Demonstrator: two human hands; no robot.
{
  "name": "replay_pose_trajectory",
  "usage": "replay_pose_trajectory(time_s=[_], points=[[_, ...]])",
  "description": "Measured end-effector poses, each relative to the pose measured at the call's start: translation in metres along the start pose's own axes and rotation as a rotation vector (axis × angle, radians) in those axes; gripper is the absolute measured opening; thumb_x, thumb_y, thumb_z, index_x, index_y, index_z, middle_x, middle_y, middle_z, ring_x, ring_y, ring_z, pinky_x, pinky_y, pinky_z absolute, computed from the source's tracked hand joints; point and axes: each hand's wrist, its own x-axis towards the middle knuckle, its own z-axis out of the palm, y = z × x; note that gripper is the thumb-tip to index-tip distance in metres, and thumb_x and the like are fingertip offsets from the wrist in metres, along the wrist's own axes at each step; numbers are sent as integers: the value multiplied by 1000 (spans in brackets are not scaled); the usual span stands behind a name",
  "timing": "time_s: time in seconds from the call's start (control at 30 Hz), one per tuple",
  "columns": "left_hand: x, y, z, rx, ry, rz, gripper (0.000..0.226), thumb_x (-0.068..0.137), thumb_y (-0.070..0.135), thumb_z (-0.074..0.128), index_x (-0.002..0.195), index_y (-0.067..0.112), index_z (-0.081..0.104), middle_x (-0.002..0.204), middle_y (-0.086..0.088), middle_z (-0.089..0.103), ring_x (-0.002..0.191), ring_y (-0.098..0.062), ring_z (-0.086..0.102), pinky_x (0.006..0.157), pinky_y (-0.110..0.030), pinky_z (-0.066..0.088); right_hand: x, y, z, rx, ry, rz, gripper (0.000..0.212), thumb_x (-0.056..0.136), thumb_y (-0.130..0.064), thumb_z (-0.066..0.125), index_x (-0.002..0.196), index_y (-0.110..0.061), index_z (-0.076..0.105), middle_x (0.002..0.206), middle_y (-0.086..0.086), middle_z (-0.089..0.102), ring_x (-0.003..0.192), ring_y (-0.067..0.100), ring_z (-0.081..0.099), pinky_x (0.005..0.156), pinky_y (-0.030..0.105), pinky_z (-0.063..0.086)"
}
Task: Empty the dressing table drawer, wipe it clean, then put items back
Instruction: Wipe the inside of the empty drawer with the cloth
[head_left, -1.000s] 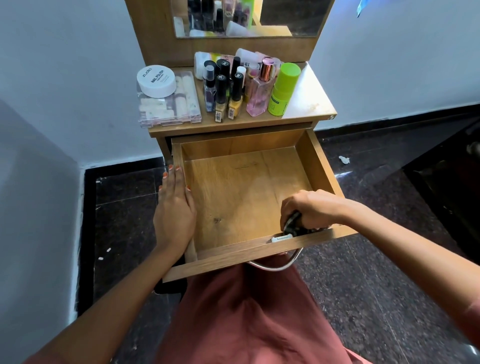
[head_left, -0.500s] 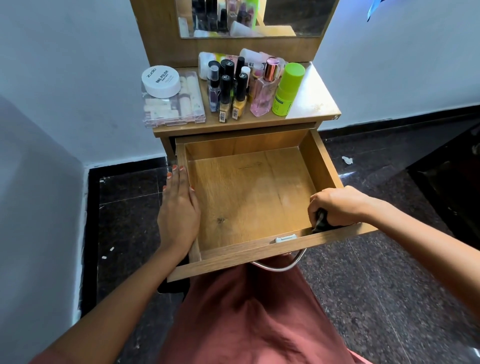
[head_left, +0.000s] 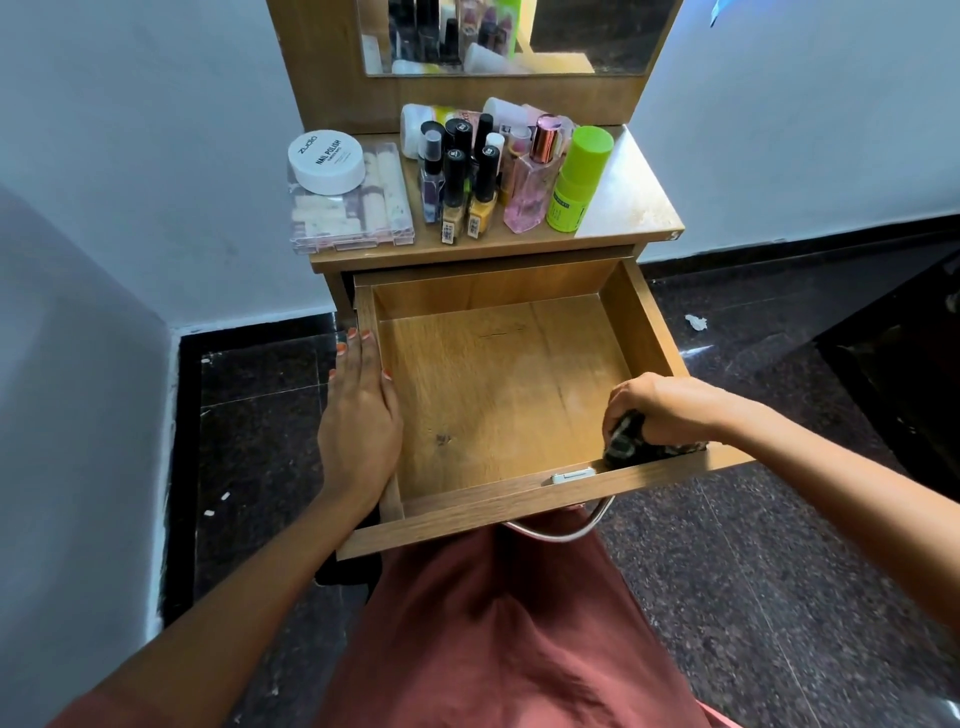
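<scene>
Lower centre, the drawer (head_left: 640, 322) stands pulled out over the lap, wooden floor showing. Middle right, the right hand (head_left: 667, 408) has its fingers curled tight round a dark cloth (head_left: 623, 448), pressing it into the drawer's near right corner. The left hand (head_left: 358, 431) lies flat, fingers straight, along the drawer's left wall. Further up, bottles (head_left: 483, 176) crowd the bench (head_left: 631, 200), a white jar (head_left: 326, 161) to their left, and the mirror (head_left: 597, 31) sits at the top edge.
</scene>
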Motion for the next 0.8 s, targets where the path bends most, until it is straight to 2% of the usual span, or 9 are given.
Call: replay_pose_trajectory(time_s=[0.1, 0.23, 0.3, 0.4, 0.5, 0.53, 0.7, 0.73, 0.8], points=[[0, 0, 0, 3, -1, -1, 47, 99, 18, 30, 144, 9, 22, 154, -9, 20, 143, -21, 17, 117, -35, 18, 9, -19, 1, 79, 31, -41, 52, 74, 6, 41, 104, -28, 66, 120, 0, 61, 107, 24, 57, 71, 35, 53], [1, 0, 0, 5, -2, 4, 47, 99, 16, 30, 144, 8, 22, 154, -9, 21, 143, -21, 18, 118, -34, 16, 23, -50, 3, 148, 7, -177, 54, 71, 8, 42, 105, -25, 67, 118, 1, 63, 106, 24, 59, 82, 43, 55], [1, 0, 0, 7, 2, 6, 47, 99, 16, 30, 144, 7, 22, 154, -10, 21, 143, -21, 18, 118, -34, 15, 27, -61, 2, 149, -41, -251, 51, 72, 10, 44, 105, -20, 68, 116, 2, 64, 105, 21, 60, 83, 37, 54], [1, -1, 1, 15, 5, 2, 47, 99, 16, 29, 144, 8, 22, 154, -10, 20, 143, -21, 17, 118, -34, 16, 31, -72, -4, 124, -129, -317, 41, 76, 8, 53, 106, -15, 68, 117, 3, 64, 100, 14, 58, 73, 18, 48], [1, 0, 2, 17, 6, -3, 47, 99, 16, 30, 144, 8, 23, 154, -10, 21, 143, -21, 17, 118, -35, 18, 35, -87, -5, 133, -126, -371, 36, 77, 3, 58, 107, -15, 67, 118, 4, 62, 106, 19, 57, 85, 30, 49], [2, 0, 2, 19, 5, -4, 47, 99, 17, 30, 144, 8, 23, 154, -9, 20, 143, -20, 17, 118, -35, 18, 37, -96, -3, 135, -107, -396, 36, 77, 2, 57, 107, -15, 67, 118, 4, 61, 107, 19, 57, 86, 29, 47], [2, -1, 2, 21, 5, 1, 47, 98, 16, 30, 144, 8, 24, 154, -10, 21, 143, -21, 17, 118, -35, 18, 49, -140, 16, 172, 62, -498, 32, 79, -6, 60, 106, -22, 67, 118, -5, 59, 112, 14, 51, 79, 25, 40], [2, -1, 2, 20, 7, 3, 47, 98, 15, 31, 144, 7, 25, 154, -10, 21, 143, -21, 17, 118, -35, 19, 50, -142, 18, 189, 71, -513, 33, 79, -4, 60, 106, -21, 67, 119, -5, 59, 113, 14, 50, 79, 23, 39], [2, -1, 3, 21, 12, 5, 47, 98, 16, 31, 144, 7, 25, 153, -10, 22, 143, -21, 18, 117, -35, 19, 49, -139, 19, 213, 57, -542, 36, 79, 2, 57, 107, -19, 68, 117, -3, 59, 113, 13, 49, 76, 9, 34]])
